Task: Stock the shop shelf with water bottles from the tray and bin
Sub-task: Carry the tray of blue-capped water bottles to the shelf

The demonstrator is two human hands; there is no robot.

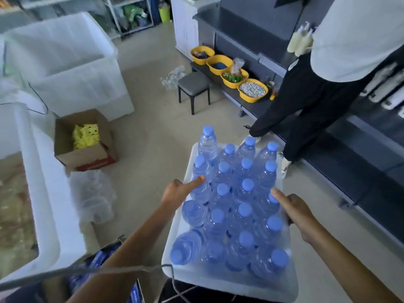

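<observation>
Left hand [178, 193] clamped the tray [175, 243] by its left rim, thumb stretched over a bottle. Right hand [295, 212] gripped the right rim the same way. Blue-capped water bottles [223, 191] stood packed in the tray, the near-left one tipped. Beneath lay pale floor [153, 132]. A white bin [65, 62], cardboard box [85, 138] and grey stool [193, 84] sat beyond, with yellow bowls [235, 77] on the dark shelf [371, 167].
</observation>
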